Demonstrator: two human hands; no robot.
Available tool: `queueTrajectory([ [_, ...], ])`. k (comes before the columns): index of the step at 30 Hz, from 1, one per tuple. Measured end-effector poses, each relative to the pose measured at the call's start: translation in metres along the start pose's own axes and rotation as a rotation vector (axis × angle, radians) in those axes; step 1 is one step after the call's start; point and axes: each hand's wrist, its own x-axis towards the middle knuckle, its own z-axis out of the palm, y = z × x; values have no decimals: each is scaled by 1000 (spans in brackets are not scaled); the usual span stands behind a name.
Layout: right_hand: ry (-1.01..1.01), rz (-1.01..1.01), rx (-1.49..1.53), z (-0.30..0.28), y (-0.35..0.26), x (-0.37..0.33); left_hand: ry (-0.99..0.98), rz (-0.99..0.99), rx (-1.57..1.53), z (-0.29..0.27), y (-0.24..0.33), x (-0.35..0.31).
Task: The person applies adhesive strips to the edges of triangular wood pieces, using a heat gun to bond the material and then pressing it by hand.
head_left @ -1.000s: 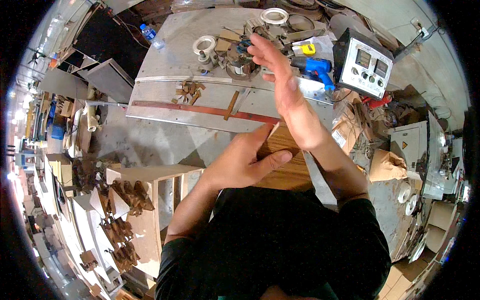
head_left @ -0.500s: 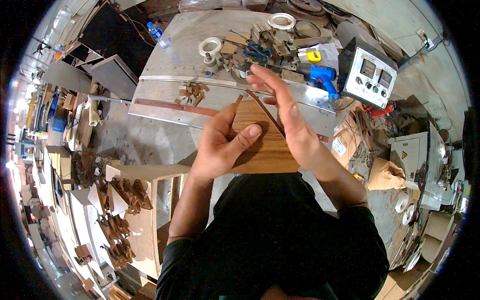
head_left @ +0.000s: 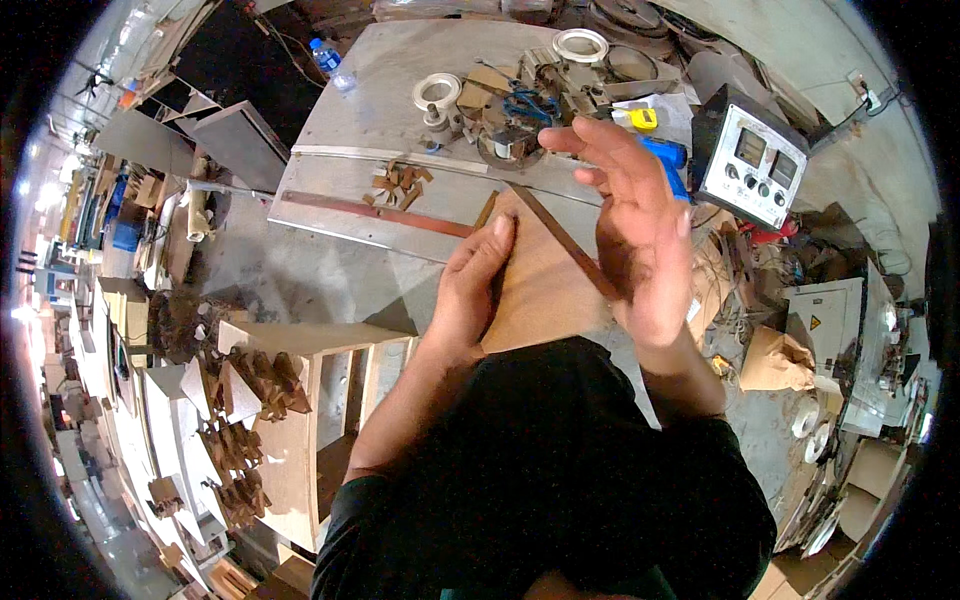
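Note:
My left hand (head_left: 470, 285) grips a pointed wooden board (head_left: 545, 280) by its left side, thumb along the edge of the upper face. The board's point is directed away from me, and the face toward me looks plain light tan. A dark brown edge strip (head_left: 565, 240) runs down its right slanted side. My right hand (head_left: 645, 235) is open with the fingers stretched out and raised. Its palm side is at the lower right of that edge; whether it touches there I cannot tell.
Small wood offcuts (head_left: 398, 185) lie on the metal worktable (head_left: 330, 165) ahead. Farther back are white rings (head_left: 437, 92), tools, a yellow tape measure (head_left: 642, 119) and a blue drill (head_left: 665, 155). A control box (head_left: 755, 165) stands at right. Stacked brown pieces (head_left: 235, 455) sit left.
The board's visible face went from dark grained wood to plain tan. My left thumb shifted from the middle of the face to near its left edge. My right hand rose and opened wider.

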Motion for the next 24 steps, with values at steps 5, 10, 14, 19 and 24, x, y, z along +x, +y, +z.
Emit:
queueTrajectory([
  [5, 43, -18, 113, 11, -17, -8, -558, -94, -453, -17, -12, 11],
  [10, -110, 0, -225, -2, -25, -17, -614, -139, -535, -11, -21, 13],
  [14, -187, -91, -482, 9, -22, -16, -633, -162, -580, -10, -27, 18],
  [19, -260, -203, -709, 24, -19, -17, -564, -173, -585, -10, -29, 21],
  [24, -392, -119, -632, 44, -13, -25, -264, -167, -574, -23, -29, 20],
])
